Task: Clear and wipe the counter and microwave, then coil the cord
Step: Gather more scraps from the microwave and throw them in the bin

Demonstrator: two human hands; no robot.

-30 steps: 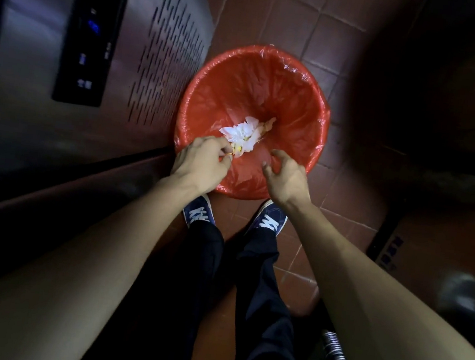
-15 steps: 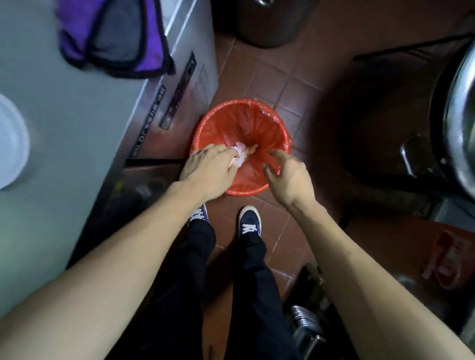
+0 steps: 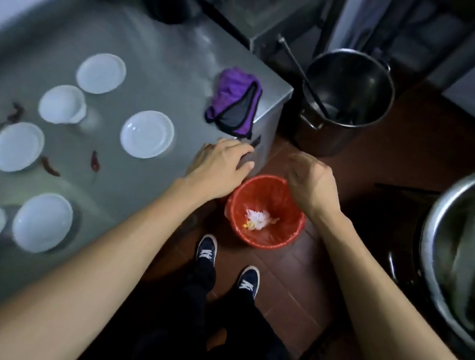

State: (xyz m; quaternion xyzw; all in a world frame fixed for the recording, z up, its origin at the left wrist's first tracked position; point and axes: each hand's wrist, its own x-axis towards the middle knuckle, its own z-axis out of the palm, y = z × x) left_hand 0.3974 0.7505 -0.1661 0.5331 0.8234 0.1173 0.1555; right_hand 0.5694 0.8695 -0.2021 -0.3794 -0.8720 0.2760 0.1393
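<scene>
The clearing step is judged to be in hand, with wiping not yet begun. Scraps point(image 3: 258, 219), white with a little yellow, are seen at the bottom of the red bin point(image 3: 293, 204), which stands on the floor just beside the counter's near corner. The left hand point(image 3: 222, 163) is laid over the counter point(image 3: 162, 51) edge above the bin, fingers fairly straight and spread, nothing held. The right hand point(image 3: 312, 181) is held above the bin's rim, fingers loosely curled; no object is seen in it, though its fingertips are blurred. Beyond the bin, a purple cloth point(image 3: 234, 98) is lying bunched on the counter's far corner, near the left hand. Further along the counter from the bin, seven white dishes point(image 3: 147, 133) are spread out, and a few dried chillies point(image 3: 95, 161) are scattered among them. The next move is judged to call for the chillies to be gathered and carried to the bin, and the dishes to be lifted away, before the cloth is taken up. No microwave or cord is identified. A steel pot point(image 3: 347, 103) stands on the floor beyond the bin. A dark label on the counter's side panel above the bin is noted, but no writing or brand can be read; the view is blurred.
</scene>
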